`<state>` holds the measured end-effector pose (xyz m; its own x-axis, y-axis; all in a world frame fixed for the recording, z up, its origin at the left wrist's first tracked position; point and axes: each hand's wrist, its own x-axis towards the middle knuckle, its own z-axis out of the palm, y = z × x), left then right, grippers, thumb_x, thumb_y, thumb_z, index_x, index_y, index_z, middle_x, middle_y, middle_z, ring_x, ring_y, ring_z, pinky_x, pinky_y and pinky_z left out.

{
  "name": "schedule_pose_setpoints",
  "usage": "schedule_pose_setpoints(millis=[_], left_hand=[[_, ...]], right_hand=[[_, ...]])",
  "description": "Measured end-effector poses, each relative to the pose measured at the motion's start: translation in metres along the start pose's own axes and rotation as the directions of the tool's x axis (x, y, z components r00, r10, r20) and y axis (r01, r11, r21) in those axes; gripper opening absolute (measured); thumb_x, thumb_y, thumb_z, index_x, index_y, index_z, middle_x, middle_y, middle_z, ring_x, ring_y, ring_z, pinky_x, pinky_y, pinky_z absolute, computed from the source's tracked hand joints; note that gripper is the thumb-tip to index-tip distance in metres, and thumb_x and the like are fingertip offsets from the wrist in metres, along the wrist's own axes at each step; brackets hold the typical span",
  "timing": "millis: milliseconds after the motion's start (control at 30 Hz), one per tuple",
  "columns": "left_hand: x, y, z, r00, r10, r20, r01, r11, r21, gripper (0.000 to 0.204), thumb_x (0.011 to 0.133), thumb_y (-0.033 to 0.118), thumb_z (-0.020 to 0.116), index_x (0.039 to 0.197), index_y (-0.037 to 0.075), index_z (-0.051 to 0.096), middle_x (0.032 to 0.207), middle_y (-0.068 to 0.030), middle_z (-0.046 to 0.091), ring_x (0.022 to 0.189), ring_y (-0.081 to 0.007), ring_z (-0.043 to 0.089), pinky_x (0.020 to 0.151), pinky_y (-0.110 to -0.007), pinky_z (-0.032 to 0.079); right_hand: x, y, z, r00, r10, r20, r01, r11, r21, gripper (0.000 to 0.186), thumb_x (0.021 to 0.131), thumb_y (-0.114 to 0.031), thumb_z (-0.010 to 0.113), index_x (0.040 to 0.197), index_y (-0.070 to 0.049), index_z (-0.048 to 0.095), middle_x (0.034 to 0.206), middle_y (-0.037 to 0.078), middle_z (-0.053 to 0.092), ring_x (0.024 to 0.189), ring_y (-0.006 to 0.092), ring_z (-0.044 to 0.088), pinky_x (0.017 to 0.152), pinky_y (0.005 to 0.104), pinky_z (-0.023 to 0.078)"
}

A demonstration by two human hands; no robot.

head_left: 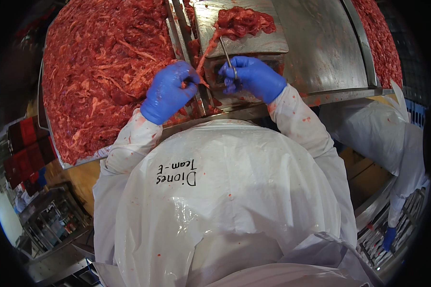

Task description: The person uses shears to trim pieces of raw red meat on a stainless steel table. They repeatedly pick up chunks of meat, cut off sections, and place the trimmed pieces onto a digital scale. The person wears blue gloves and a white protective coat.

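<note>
My left hand (171, 91), in a blue glove, is closed in a pinch by the lower end of a thin strip of meat (207, 53). Upward, that strip joins a red lump of raw meat (246, 24) lying on a raised metal plate (268, 46). In my right hand (256, 76), also gloved in blue, is a pair of metal scissors (226, 51). Their slim blades point up and touch the strip near the lump; the fingers partly cover the handles.
A big heap of raw meat trimmings (105, 62) fills the bin on the left, beside a metal divider (179, 38). Right of the plate is a steel surface (321, 48), with more meat (378, 38) beyond its rim. Another person's white sleeve and blue glove (389, 238) show at lower right.
</note>
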<state>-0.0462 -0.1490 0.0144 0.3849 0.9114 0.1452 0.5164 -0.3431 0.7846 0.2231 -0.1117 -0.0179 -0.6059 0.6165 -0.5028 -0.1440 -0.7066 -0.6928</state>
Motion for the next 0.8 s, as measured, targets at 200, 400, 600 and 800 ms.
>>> schedule_pose_setpoints(millis=[200, 400, 600, 800], left_hand=[[-0.012, -0.007, -0.010, 0.994, -0.101, 0.029, 0.101, 0.995, 0.002, 0.013, 0.078, -0.001, 0.069, 0.090, 0.002, 0.068, 0.090, -0.0103, 0.067, 0.084, -0.0228, 0.068, 0.078, -0.035, 0.054], [-0.020, -0.067, -0.040, 0.934, -0.342, -0.109, 0.355, 0.925, 0.138, 0.014, 0.082, 0.005, 0.069, 0.096, 0.004, 0.072, 0.093, -0.0122, 0.072, 0.086, -0.0267, 0.071, 0.079, -0.036, 0.055], [-0.062, -0.143, -0.099, 0.771, -0.340, -0.538, 0.625, 0.562, 0.541, 0.054, 0.085, 0.021, 0.074, 0.137, 0.011, 0.064, 0.146, -0.0213, 0.056, 0.139, -0.0356, 0.051, 0.115, -0.044, 0.041], [0.043, -0.127, -0.058, 0.809, -0.173, -0.562, 0.346, 0.912, 0.218, 0.075, 0.084, 0.016, 0.077, 0.152, 0.001, 0.049, 0.154, -0.0224, 0.049, 0.145, -0.0335, 0.046, 0.119, -0.043, 0.037]], right_hand=[[-0.009, -0.008, 0.016, 0.995, 0.039, 0.087, -0.052, 0.987, 0.152, 0.029, 0.100, -0.027, 0.071, 0.116, -0.003, 0.067, 0.094, 0.006, 0.070, 0.085, 0.0163, 0.070, 0.085, 0.0382, 0.061], [0.000, 0.015, 0.014, 0.984, 0.097, 0.148, -0.073, 0.985, -0.159, 0.027, 0.096, -0.021, 0.074, 0.112, 0.000, 0.070, 0.091, 0.008, 0.072, 0.079, 0.0143, 0.069, 0.076, 0.0298, 0.057], [-0.072, 0.010, -0.025, 0.981, -0.097, 0.170, 0.140, 0.956, -0.259, 0.029, 0.089, -0.015, 0.077, 0.112, 0.002, 0.070, 0.104, 0.013, 0.074, 0.098, 0.0206, 0.072, 0.092, 0.0339, 0.056], [-0.068, -0.027, -0.119, 0.537, -0.691, -0.484, 0.402, 0.714, -0.573, 0.046, 0.090, -0.017, 0.079, 0.129, 0.002, 0.061, 0.125, 0.017, 0.068, 0.115, 0.0244, 0.067, 0.102, 0.0379, 0.053]])
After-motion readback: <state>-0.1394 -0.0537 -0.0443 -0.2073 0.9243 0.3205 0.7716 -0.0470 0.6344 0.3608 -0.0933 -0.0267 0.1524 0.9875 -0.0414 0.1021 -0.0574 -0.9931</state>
